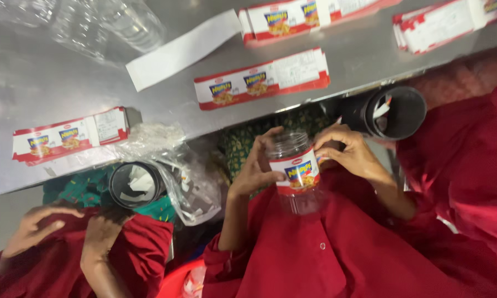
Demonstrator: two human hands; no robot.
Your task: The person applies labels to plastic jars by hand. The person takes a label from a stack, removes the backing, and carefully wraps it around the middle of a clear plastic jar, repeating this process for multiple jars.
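Clear plastic jar point(296, 171) sits in the middle of the view, held above a red lap, its open mouth pointing toward 12 o'clock and a red, white and blue label wrapped round its middle. The left hand point(257, 168) grips the jar from 9 o'clock, fingers curled round its side and thumb near the rim. The right hand point(350, 153) closes on it from 3 o'clock, fingertips pressing the label's edge.

At 12 o'clock from the jar, flat on the steel desk point(49, 83), lies a long rectangular label strip point(262, 79) in red and white with blue and yellow panels. A white backing strip point(183, 49) lies slanted at 11 o'clock. More label stacks rest at 12 to 1 o'clock point(309, 16), at 2 o'clock point(453, 22) and at 9 o'clock point(69, 135) near the desk's front edge. Clear empty jars point(110, 25) crowd the far 10 o'clock corner.

The desk's front edge runs slantwise just above the hands, leaving a narrow gap below it. A black bin point(395, 112) opens at 2 o'clock, another point(135, 185) at 9 o'clock beside crumpled clear plastic point(188, 176). At 8 o'clock, another person's hands point(66, 226) rest on red cloth
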